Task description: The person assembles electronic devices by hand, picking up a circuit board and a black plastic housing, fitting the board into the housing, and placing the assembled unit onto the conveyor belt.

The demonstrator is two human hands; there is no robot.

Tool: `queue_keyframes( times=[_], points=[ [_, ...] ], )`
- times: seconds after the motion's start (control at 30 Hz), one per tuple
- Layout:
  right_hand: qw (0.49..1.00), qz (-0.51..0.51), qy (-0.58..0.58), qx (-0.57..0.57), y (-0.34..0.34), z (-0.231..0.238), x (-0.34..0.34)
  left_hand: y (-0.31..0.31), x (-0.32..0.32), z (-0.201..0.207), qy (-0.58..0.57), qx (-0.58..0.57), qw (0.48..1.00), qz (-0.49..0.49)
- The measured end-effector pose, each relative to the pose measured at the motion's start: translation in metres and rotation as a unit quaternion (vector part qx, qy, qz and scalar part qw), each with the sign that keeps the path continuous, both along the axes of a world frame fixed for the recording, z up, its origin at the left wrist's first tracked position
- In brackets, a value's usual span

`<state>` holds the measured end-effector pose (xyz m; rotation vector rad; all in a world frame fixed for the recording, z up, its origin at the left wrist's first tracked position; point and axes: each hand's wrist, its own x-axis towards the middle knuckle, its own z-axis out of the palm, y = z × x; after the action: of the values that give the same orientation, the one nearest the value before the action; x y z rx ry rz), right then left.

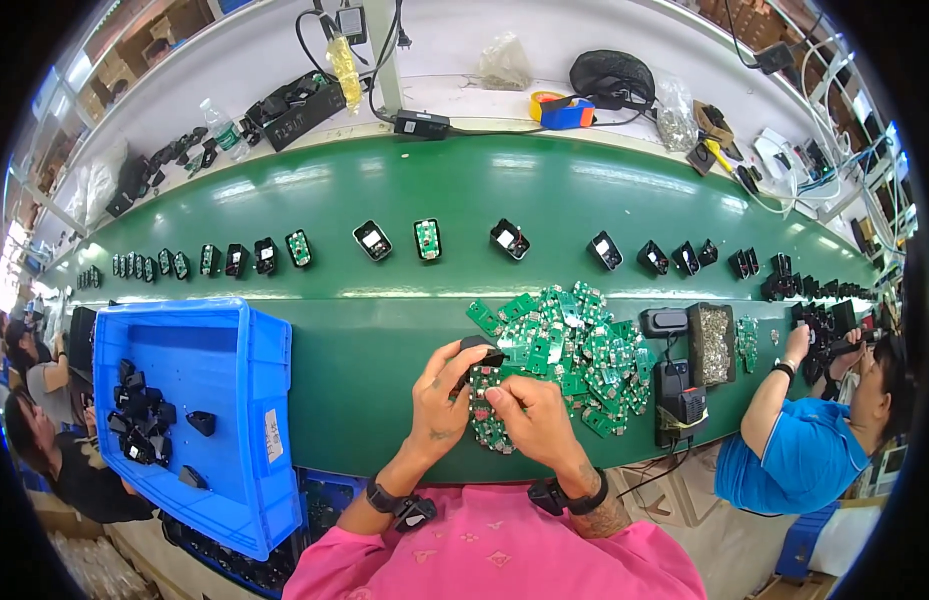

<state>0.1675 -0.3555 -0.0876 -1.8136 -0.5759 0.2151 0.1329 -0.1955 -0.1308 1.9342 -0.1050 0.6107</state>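
Close in front of my chest, my left hand (440, 392) is closed around a small black plastic housing (480, 346). My right hand (529, 415) pinches a green circuit board (480, 384) with its thumb, right at the near end of the housing. My fingers hide part of both, and I cannot tell how far the board sits in the housing. A few more boards (491, 432) lie on the bench below my hands. Just beyond and right of my right hand spreads a big heap of green circuit boards (569, 345).
A blue bin (246, 440) with several black housings stands at left. Across the green bench (364, 330) runs a row of black housings (372, 240), some with boards. At right are a metal-filled tray (712, 345), a black device (679, 400) with cables, and a co-worker (804, 430).
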Motion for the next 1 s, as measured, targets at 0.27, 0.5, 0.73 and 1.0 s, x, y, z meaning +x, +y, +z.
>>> queue_keyframes(
  times=[0.27, 0.5, 0.73, 1.0],
  points=[
    [0.992, -0.103, -0.067, -0.002, 0.008, -0.007, 0.006, 0.003, -0.012, 0.023, 0.162, -0.228, 0.954, -0.107],
    [0.984, -0.089, -0.136, -0.079, 0.013, -0.004, 0.006, 0.003, -0.008, 0.01, 0.145, -0.265, 0.95, -0.081],
    [0.996, -0.067, -0.048, -0.036, 0.013, -0.021, 0.007, 0.003, -0.004, 0.039, 0.246, -0.148, 0.953, -0.099],
    [0.998, -0.057, 0.023, -0.001, 0.02, -0.018, 0.012, 0.013, 0.006, 0.028, 0.226, -0.168, 0.951, -0.127]
  ],
)
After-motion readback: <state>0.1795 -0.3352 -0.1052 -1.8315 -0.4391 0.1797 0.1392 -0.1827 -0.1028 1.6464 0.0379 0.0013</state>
